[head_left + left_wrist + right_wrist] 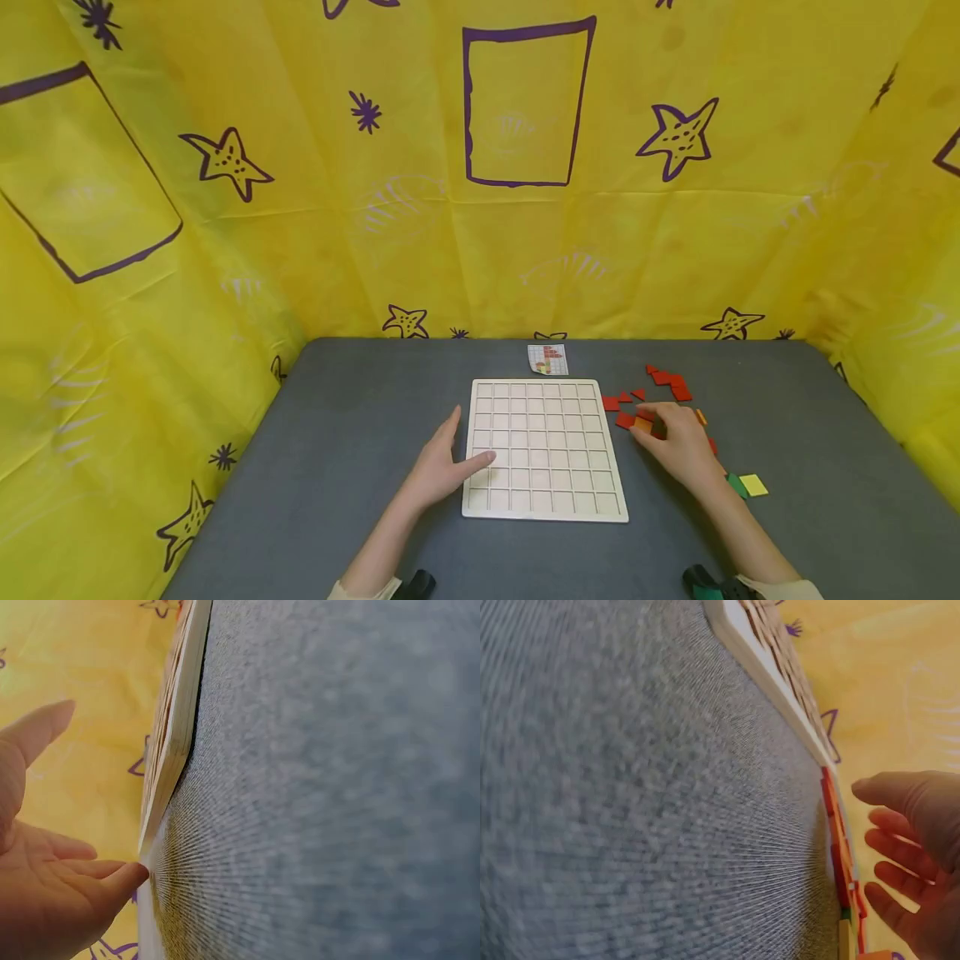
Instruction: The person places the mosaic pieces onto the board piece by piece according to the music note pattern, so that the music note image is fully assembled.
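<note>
A white square board [543, 446] with a grid of shallow squares lies flat on the table. My left hand [438, 471] is at its left edge, fingers extended and thumb reaching over the grid; the left wrist view shows the board's edge [176, 727] beside that hand [52, 885]. To the right of the board, my right hand [678, 446] hovers over scattered flat tiles, among them an orange tile [642, 424] near the thumb. Its loosely bent fingers hold nothing in the right wrist view, where the row of tiles [840, 862] runs beside them. Some tiles are hidden under this hand.
Behind the board lies a small printed card [547, 359] with a coloured pattern on a grid. Several red tiles [671, 379] spread past the right hand. A green tile [737, 485] and a yellow tile [753, 484] lie beside the right forearm. Yellow cloth [525, 233] hangs behind the grey table.
</note>
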Demonstrator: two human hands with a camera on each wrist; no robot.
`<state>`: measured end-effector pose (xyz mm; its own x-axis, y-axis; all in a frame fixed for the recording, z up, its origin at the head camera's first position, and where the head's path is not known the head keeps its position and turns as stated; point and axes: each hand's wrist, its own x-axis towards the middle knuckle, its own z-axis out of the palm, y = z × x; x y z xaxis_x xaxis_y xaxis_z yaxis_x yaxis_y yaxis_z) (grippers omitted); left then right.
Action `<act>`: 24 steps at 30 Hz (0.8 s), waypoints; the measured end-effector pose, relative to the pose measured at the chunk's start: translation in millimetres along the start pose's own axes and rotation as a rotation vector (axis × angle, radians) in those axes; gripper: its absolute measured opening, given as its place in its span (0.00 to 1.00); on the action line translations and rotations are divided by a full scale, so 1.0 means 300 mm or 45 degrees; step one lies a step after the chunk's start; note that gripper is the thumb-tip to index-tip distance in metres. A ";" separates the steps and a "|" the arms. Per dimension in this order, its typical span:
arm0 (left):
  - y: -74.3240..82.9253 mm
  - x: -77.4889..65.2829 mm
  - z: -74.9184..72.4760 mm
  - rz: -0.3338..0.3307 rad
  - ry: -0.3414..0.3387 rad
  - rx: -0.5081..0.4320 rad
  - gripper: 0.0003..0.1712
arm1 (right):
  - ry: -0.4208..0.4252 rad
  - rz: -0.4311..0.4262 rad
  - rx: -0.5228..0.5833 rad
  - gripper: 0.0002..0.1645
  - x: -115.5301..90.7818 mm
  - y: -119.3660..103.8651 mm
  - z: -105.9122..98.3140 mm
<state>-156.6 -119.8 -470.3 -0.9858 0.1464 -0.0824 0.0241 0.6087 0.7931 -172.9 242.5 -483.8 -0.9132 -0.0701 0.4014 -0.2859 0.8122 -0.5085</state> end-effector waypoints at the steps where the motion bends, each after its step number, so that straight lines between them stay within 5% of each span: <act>1: -0.003 -0.003 0.001 0.006 -0.023 0.004 0.58 | -0.014 -0.004 0.008 0.20 0.002 0.002 0.004; 11: -0.020 -0.022 0.003 0.111 -0.242 0.057 0.63 | -0.079 -0.064 -0.006 0.17 0.018 0.018 0.036; 24: -0.037 -0.026 0.008 0.261 -0.402 0.232 0.77 | -0.109 0.039 0.010 0.15 0.037 0.018 0.042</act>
<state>-148.9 -125.8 -479.8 -0.8587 0.4938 -0.1373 0.2718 0.6658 0.6949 -188.1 239.0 -491.7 -0.9430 -0.0951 0.3190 -0.2596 0.8101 -0.5258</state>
